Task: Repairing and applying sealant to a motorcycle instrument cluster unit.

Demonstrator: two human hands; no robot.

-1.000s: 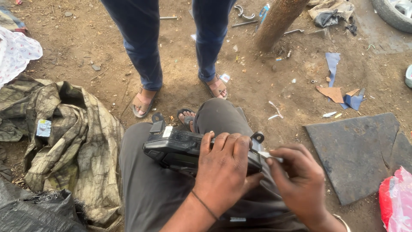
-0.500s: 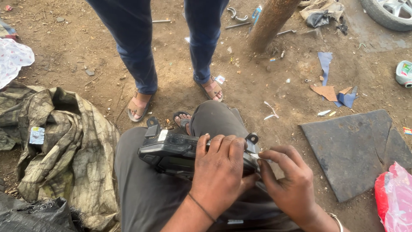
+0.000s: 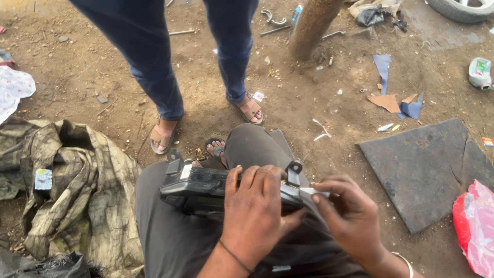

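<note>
A black plastic vehicle part with small brackets lies across my lap, on grey trousers. My left hand is laid over its right half, fingers curled over the top edge, gripping it. My right hand is at the part's right end and pinches a small pale strip between thumb and fingers. A black bracket sticks up just above that end. The part's underside is hidden by my hands.
A person in blue jeans and sandals stands close in front of my knees. A crumpled camouflage cloth lies left. A flat dark slab and a pink bag lie right. A tree trunk, scraps and small tools litter the dirt.
The view has tilted slightly downward. My hands keep their hold on the black part, and my right fingers have shifted a little along its right end.
</note>
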